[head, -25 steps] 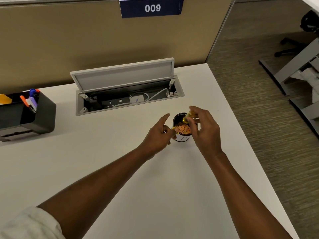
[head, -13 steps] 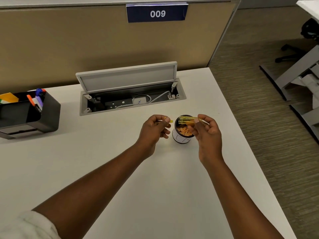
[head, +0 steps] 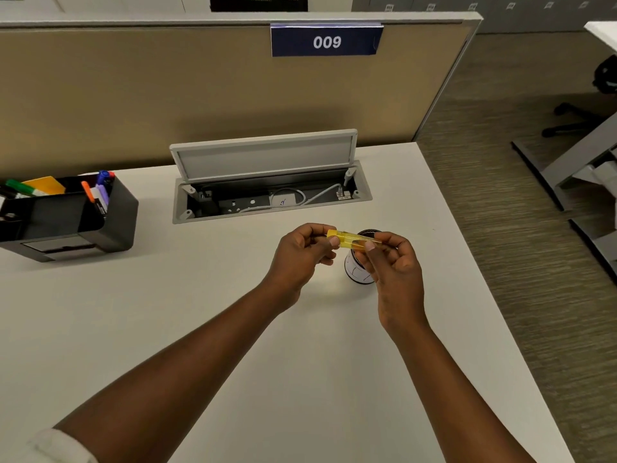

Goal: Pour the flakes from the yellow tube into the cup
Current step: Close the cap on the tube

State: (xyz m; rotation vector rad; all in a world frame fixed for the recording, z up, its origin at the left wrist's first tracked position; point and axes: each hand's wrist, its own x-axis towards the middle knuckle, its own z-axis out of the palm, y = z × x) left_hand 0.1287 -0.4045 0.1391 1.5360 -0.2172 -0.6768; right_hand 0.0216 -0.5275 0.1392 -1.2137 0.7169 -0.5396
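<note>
Desk (head: pixel 233 362) first: we see a smooth white top, flat and matte. Behind the cup, a long grey cable box (head: pixel 270 192) is sunk into it, its flat lid (head: pixel 263 157) tilted up, white cable (head: pixel 293 198) coiled inside. Far left of the cup stands a black plastic organizer (head: pixel 66 215) with coloured markers (head: pixel 98 192) upright in its compartments. The cup (head: pixel 355 272) is a small white cylinder with a dark rim, standing on the desk; our right hand (head: pixel 397 279) hides most of it, so we cannot tell its contents. Our left hand (head: pixel 300 259) sits just left of it. Both pinch the tube (head: pixel 354 238), a slim clear-yellow plastic piece lying level right above the cup's rim: left thumb and fingers grip its opaque yellow end, right thumb and forefinger the other.
</note>
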